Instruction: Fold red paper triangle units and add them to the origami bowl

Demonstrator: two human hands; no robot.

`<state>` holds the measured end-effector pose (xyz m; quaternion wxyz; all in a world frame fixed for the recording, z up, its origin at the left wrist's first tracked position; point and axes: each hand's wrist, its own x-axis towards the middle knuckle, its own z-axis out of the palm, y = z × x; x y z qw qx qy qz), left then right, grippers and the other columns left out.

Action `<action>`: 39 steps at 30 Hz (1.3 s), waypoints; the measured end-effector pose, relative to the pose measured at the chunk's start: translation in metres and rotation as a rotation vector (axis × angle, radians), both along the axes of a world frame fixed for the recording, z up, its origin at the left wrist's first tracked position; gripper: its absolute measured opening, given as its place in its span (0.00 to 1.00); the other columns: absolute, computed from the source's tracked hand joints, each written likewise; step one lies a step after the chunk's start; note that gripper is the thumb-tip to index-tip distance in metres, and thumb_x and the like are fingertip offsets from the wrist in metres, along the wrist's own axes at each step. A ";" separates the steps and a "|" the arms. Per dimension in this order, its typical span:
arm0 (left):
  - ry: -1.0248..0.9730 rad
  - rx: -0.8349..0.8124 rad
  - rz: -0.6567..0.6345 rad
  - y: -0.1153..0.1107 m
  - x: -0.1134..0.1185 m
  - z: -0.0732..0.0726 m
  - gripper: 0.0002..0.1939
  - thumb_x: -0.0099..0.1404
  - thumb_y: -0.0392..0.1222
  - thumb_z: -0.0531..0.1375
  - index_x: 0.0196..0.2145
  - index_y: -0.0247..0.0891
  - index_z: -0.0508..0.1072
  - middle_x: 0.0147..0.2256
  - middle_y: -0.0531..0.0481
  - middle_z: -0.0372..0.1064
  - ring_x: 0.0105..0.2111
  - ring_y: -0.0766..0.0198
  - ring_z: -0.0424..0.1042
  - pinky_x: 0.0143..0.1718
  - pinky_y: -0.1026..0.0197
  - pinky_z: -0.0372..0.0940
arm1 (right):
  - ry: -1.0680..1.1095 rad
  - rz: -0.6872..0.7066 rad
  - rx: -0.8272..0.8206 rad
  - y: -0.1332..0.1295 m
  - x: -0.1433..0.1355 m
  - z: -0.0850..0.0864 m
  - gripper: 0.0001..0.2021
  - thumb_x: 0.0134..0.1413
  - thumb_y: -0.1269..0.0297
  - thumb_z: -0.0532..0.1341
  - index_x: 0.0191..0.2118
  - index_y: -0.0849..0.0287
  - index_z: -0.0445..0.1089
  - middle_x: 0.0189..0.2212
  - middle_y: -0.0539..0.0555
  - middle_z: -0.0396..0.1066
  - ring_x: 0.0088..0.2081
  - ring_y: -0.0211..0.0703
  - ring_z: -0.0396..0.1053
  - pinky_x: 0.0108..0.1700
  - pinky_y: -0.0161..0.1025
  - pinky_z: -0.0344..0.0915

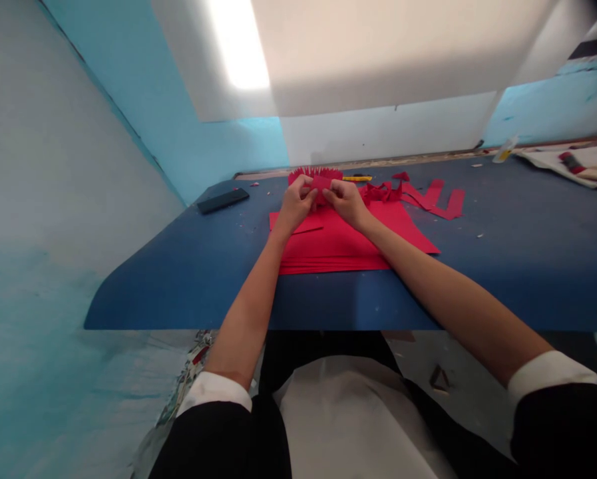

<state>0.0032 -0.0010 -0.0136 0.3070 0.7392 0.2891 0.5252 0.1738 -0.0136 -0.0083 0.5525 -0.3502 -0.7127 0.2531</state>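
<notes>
A small red paper piece (321,182) is held up between my two hands. My left hand (299,198) pinches its left side, and my right hand (345,201) pinches its right side. Beneath them lies a stack of red sheets (348,243), with a narrow red piece (305,225) on its left part. Directly behind my hands stands a red fringed paper item (316,173), partly hidden by them. Folded red scraps (382,193) rest at the stack's back right.
On the blue table (178,266), a black phone-like object (223,200) lies at left. A yellow cutter (357,178) is behind the stack. Red strips (448,203) lie at right. A small bottle (505,150) and a white cloth (552,161) are at the back right.
</notes>
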 end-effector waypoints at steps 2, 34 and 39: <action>0.040 -0.029 0.013 0.003 0.001 -0.004 0.14 0.76 0.51 0.64 0.40 0.42 0.65 0.20 0.59 0.64 0.15 0.69 0.63 0.19 0.65 0.57 | -0.031 -0.101 0.019 -0.003 0.001 0.003 0.21 0.61 0.71 0.64 0.21 0.54 0.55 0.19 0.44 0.52 0.26 0.36 0.49 0.32 0.41 0.47; 0.173 0.135 0.101 -0.011 -0.002 0.008 0.17 0.63 0.28 0.67 0.50 0.35 0.84 0.31 0.51 0.79 0.27 0.69 0.70 0.33 0.67 0.66 | 0.047 -0.158 -0.028 -0.005 0.000 0.004 0.25 0.68 0.56 0.60 0.21 0.53 0.52 0.20 0.46 0.50 0.26 0.38 0.49 0.33 0.42 0.47; 0.164 0.137 0.041 -0.011 -0.003 0.006 0.19 0.63 0.28 0.66 0.50 0.37 0.84 0.36 0.49 0.83 0.30 0.67 0.74 0.36 0.65 0.70 | 0.052 -0.190 -0.031 -0.004 0.001 0.005 0.25 0.67 0.59 0.59 0.20 0.53 0.50 0.20 0.46 0.50 0.26 0.38 0.48 0.33 0.42 0.46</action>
